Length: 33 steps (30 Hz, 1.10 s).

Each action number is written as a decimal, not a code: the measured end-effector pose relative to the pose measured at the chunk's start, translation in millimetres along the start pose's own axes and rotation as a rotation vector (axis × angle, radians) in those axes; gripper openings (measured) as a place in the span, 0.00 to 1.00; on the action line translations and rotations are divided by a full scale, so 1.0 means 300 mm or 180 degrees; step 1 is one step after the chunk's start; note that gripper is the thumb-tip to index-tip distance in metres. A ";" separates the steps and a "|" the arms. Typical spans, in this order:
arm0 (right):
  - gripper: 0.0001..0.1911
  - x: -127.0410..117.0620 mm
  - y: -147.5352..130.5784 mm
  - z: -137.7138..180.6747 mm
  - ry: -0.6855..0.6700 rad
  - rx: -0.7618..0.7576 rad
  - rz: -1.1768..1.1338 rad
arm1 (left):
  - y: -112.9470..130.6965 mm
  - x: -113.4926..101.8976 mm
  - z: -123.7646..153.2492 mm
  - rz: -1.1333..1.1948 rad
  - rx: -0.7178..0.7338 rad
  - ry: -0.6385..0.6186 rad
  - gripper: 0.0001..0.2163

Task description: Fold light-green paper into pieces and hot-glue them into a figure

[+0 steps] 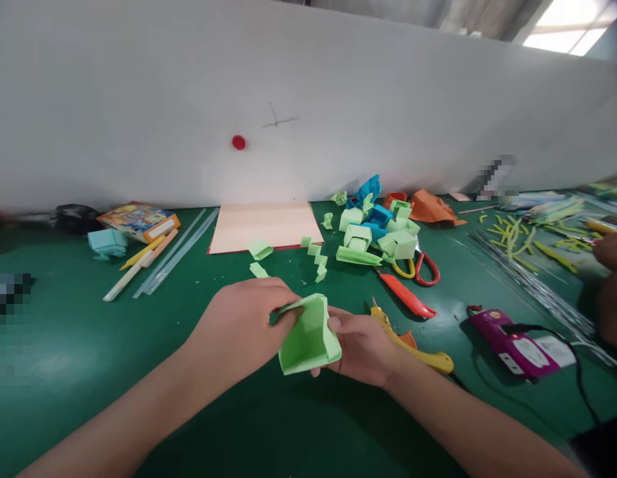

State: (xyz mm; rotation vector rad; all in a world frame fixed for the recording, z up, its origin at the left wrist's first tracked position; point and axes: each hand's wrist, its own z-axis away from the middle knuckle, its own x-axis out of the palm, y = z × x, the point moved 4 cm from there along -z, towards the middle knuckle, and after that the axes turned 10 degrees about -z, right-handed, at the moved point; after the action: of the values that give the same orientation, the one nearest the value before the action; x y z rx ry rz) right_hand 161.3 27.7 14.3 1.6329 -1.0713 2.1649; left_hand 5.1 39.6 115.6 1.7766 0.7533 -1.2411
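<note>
Holding: both hands meet over the near middle of the green worktop [89, 372], sharing one green folded paper [308, 335] lifted just above the surface.
Left hand [243, 322]: fingers curled tight, pinching the paper's upper left edge.
Right hand [360, 345]: tucked behind and under the paper, thumb pressed on its right side and fingers closed around the back.
Green folded paper: partly opened like a pocket, its mouth turned up and towards the far edge.
Near the right hand: a yellow-handled tool [418, 348] lies touching or just beside the wrist; an orange cutter [405, 295] is a little further back.
Right side: a purple device [510, 342] with a black cord, then yellow-green strips [527, 242] towards the far right corner.
Far edge, middle: a peach sheet [265, 226] lies flat against the white board [308, 99], with green scraps [261, 251] on and beside its near edge.
Far edge, right of the sheet: a pile of folded paper shapes [382, 229] in green, blue and orange, with red-handled scissors [420, 265] at its near side.
Far left: a colourful box [139, 221], a pale blue paper shape [107, 242] and clear straws [178, 252].
Right edge: another person's hand [612, 279], well apart from the paper.
</note>
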 end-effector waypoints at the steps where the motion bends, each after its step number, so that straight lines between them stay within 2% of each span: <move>1: 0.19 0.000 0.004 0.000 -0.0008 0.0046 -0.0005 | 0.003 0.003 0.001 -0.0020 0.0009 -0.0026 0.10; 7: 0.18 0.001 0.025 0.001 -0.0158 0.0471 0.0071 | 0.008 0.010 0.007 -0.0246 -0.0056 -0.0100 0.11; 14: 0.16 -0.012 0.041 -0.003 0.0044 0.0410 -0.0011 | 0.008 0.008 0.017 -0.0215 -0.0186 -0.0286 0.09; 21: 0.17 -0.013 0.048 -0.002 0.0120 0.0446 0.0006 | 0.014 0.019 0.017 -0.0034 0.0136 -0.0243 0.12; 27: 0.19 -0.009 0.065 0.000 0.0124 0.0654 -0.0131 | 0.000 0.025 0.011 -0.0143 0.0122 -0.0435 0.13; 33: 0.19 -0.009 0.062 0.005 0.0203 0.0608 -0.0122 | 0.004 0.012 0.016 -0.0065 0.0063 -0.0302 0.13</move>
State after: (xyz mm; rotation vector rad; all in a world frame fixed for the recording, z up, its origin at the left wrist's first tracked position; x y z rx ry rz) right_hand 152.7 14.3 4.5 1.6339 -0.8310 2.3390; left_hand 5.3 34.8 111.8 1.7168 0.7088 -1.3408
